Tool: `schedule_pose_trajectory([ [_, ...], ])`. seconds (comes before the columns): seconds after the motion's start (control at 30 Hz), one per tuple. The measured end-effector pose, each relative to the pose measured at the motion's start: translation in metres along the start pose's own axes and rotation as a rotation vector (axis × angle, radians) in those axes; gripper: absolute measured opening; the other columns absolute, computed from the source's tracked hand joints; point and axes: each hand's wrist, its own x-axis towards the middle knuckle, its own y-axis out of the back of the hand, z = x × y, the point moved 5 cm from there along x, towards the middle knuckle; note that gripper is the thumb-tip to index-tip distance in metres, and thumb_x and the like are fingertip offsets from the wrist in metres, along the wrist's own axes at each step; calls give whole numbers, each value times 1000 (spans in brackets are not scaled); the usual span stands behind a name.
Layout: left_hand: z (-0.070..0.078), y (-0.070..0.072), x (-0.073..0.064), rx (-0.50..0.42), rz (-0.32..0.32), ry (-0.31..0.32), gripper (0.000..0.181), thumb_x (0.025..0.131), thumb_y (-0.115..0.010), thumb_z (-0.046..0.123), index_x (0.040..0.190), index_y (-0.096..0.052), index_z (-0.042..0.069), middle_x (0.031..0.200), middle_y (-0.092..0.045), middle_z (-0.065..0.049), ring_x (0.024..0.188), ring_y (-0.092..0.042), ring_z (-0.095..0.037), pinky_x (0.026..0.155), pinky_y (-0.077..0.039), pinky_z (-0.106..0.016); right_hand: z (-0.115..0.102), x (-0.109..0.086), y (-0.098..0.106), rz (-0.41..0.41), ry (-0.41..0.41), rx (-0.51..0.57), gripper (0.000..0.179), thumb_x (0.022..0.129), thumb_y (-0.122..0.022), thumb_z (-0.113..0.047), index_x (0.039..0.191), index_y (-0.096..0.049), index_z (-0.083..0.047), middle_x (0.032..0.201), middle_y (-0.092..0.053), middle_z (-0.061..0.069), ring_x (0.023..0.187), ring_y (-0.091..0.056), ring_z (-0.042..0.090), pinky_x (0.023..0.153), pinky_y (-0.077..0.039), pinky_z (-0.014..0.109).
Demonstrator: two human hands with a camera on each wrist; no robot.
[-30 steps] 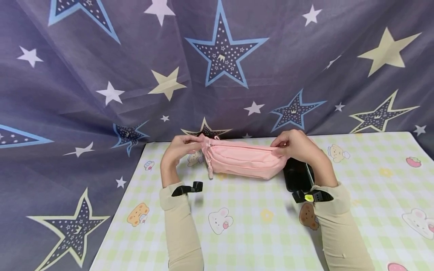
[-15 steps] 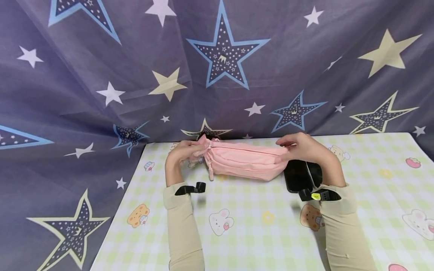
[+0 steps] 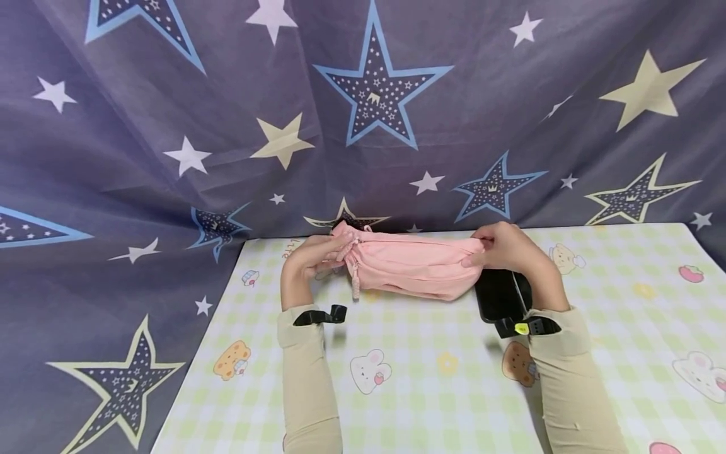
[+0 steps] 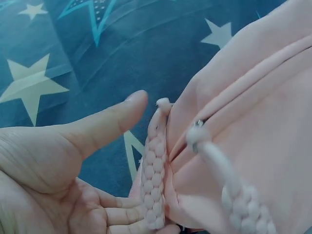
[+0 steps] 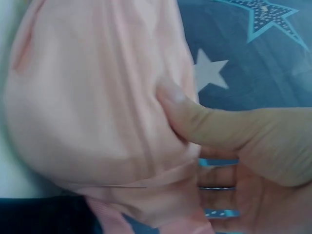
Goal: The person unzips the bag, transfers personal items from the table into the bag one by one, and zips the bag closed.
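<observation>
A pink waist bag (image 3: 416, 265) with zippers and braided zipper pulls lies lengthwise at the far side of the table. My left hand (image 3: 320, 253) is at its left end. In the left wrist view the thumb stands apart from the bag, and the straightened fingers (image 4: 124, 215) reach behind a braided zipper pull (image 4: 153, 180). Another braided pull (image 4: 246, 209) hangs on the bag's front. My right hand (image 3: 510, 251) grips the bag's right end. In the right wrist view its thumb (image 5: 195, 117) presses into the front fabric, with the other fingers behind.
A black flat object (image 3: 501, 296) lies under my right wrist, beside the bag. A checked tablecloth (image 3: 408, 403) with cartoon prints covers the table. A dark star-patterned curtain (image 3: 454, 113) hangs right behind the far edge.
The bag has shifted slightly to the right. My left hand has moved a little right and its thumb has come off the bag's end. My right hand has taken a fresh grip on the right end.
</observation>
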Motion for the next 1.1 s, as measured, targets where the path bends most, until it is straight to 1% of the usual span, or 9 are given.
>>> schedule_pose_trajectory([
  [0.13,1,-1,0,4,-10,-24,15,95,-72,14,99,-60,6,75,-64,7,68,-61,-3,66,-55,-17,12,5,-3,88,-75,-17,32,81,-86,-22,103,-74,-1,83,-65,11,80,-56,27,68,-41,33],
  [0.27,3,-7,0,9,-2,-38,24,92,-75,12,80,-54,12,64,-55,7,56,-51,-4,55,-45,-16,22,8,-7,174,-132,-33,38,86,-83,-27,112,-73,-2,92,-68,15,85,-59,32,70,-41,36],
  [0.37,6,-13,1,-4,3,-54,34,92,-75,12,68,-51,14,57,-50,7,51,-45,-4,51,-41,-17,27,9,-9,210,-149,-44,39,89,-80,-29,116,-71,-1,92,-66,17,85,-58,34,69,-41,38],
  [0.43,9,-16,1,-11,7,-61,36,92,-74,11,64,-53,16,57,-50,7,51,-46,-5,51,-41,-17,28,10,-11,224,-150,-49,39,91,-77,-27,120,-70,-1,98,-68,20,89,-61,37,71,-45,43],
  [0.6,16,-18,-3,71,-9,-90,32,91,-71,9,68,-49,14,59,-45,8,53,-44,-4,52,-40,-18,28,11,-14,234,-150,-57,37,95,-72,-21,126,-68,-2,119,-70,26,109,-64,48,86,-50,61],
  [0.67,19,-18,-5,131,-19,-100,31,90,-72,9,71,-48,12,60,-47,8,53,-45,-4,52,-40,-18,27,11,-15,232,-155,-55,38,95,-71,-20,127,-67,-2,123,-68,27,112,-63,50,89,-50,63],
  [0.77,21,-16,-8,198,5,-93,36,87,-78,13,69,-46,13,58,-46,8,50,-43,-4,50,-37,-19,26,12,-16,230,-166,-54,40,95,-71,-21,129,-66,-2,126,-66,28,116,-61,51,92,-49,64],
  [0.93,22,-16,-11,176,53,-61,50,83,-82,15,60,-38,17,52,-39,9,46,-33,-5,48,-29,-19,25,14,-16,210,-186,-57,41,95,-71,-21,130,-65,-1,128,-66,28,117,-61,51,95,-49,64],
  [1.1,24,-17,-14,142,69,-86,44,84,-81,12,61,-44,17,52,-38,11,45,-32,-2,48,-31,-18,24,14,-14,174,-189,-42,41,95,-70,-22,129,-65,1,126,-66,28,117,-61,49,98,-48,62],
])
